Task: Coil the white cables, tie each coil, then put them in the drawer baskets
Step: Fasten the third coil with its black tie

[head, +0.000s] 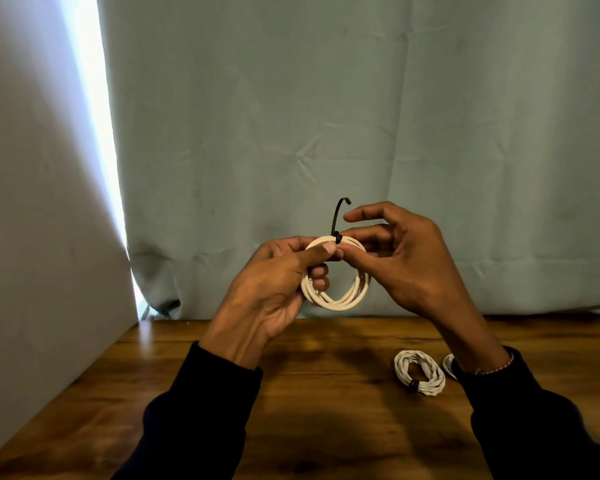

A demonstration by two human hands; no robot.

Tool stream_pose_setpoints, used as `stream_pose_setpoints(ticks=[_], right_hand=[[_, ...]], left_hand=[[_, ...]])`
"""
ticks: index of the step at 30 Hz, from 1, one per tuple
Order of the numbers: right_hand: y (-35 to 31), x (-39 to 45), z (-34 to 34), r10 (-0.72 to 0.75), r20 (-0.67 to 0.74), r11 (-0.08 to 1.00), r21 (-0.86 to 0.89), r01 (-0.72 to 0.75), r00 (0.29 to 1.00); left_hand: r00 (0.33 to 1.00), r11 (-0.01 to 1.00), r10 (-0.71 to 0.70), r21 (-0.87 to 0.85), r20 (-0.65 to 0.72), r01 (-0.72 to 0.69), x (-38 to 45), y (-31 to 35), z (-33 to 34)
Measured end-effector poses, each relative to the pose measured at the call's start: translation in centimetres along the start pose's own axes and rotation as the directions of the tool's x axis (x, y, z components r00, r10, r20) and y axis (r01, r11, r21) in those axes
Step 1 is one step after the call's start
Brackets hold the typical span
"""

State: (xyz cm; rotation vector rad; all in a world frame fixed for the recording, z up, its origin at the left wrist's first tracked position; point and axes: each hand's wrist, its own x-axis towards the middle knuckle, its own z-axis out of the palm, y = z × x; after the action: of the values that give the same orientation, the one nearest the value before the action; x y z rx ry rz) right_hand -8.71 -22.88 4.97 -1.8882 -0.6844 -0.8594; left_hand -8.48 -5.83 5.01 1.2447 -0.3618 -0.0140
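A coiled white cable (340,301) is held up above the wooden table, in front of the curtain. My left hand (274,289) grips its left side, thumb on top and fingers curled through the loop. A black tie (336,220) wraps the coil's top, its loose tail standing upward. My right hand (399,258) pinches the coil at the tie with thumb and middle finger, index finger stretched out near the tail's tip. A second white coil (419,373), bound with a black tie, lies on the table at the right. A third white coil (449,365) peeks out behind my right sleeve.
The wooden table (309,393) runs to a grey-green curtain (326,116) at the back. A pale panel (32,202) stands along the left edge, with bright light in the gap. No drawer or basket is in view.
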Motion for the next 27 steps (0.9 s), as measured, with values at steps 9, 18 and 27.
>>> stream_pose_setpoints(ticks=[9, 18, 27], right_hand=[[-0.1, 0.1, -0.5, 0.027, 0.056, 1.000, -0.014, -0.026, 0.998], [-0.6, 0.0, -1.7, 0.091, 0.123, 0.995, -0.044, -0.086, 0.988], [-0.9, -0.1, -2.9, 0.118, 0.307, 0.992, -0.083, -0.097, 0.944]], left_hand=[[0.998, 0.998, -0.043, -0.039, 0.038, 0.045, 0.1, -0.1, -0.2], [0.995, 0.997, -0.047, 0.065, 0.090, 0.041, 0.1, -0.6, 0.0], [0.999, 0.985, -0.015, 0.175, 0.035, 0.008, 0.3, -1.3, 0.1]])
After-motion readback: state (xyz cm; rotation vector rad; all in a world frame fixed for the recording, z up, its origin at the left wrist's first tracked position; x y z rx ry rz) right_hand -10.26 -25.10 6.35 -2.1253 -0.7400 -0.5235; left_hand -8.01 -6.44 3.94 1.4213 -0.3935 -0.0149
